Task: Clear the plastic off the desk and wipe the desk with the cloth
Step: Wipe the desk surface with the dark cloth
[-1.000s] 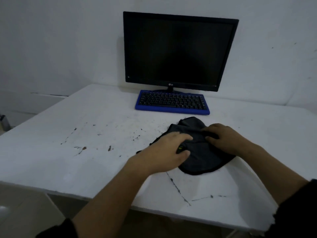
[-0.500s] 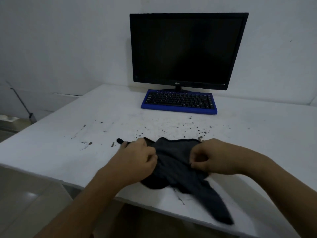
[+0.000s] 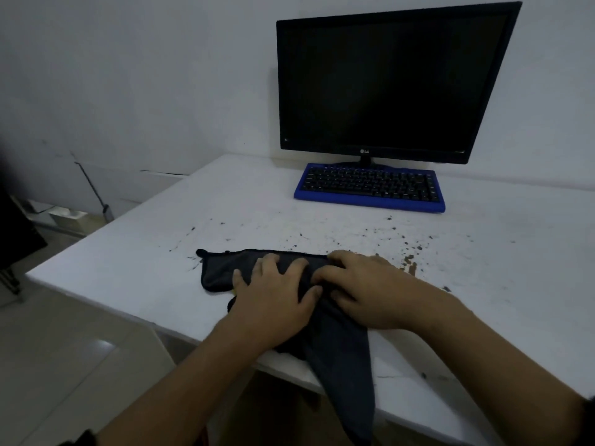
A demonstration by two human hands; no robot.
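The white flat-topped desk [image 3: 515, 284] in front of you has a black flat-screen monitor [image 3: 386, 82] standing on its foot at the back, near the wall, with its screen dark. Just in front of it lies a blue-cased keyboard with black keys [image 3: 370, 188]; you cannot tell whether it touches the foot. Dark specks and brown smudges [image 3: 409, 260] are scattered across the middle of the top, thickest towards your right. Near your front edge a dark grey fabric cloth [image 3: 219, 272] lies crumpled. Its left end is flat on the top and its near end hangs over the edge. To the right of the cloth, a thin dark crack [image 3: 386, 376] marks the front rim.
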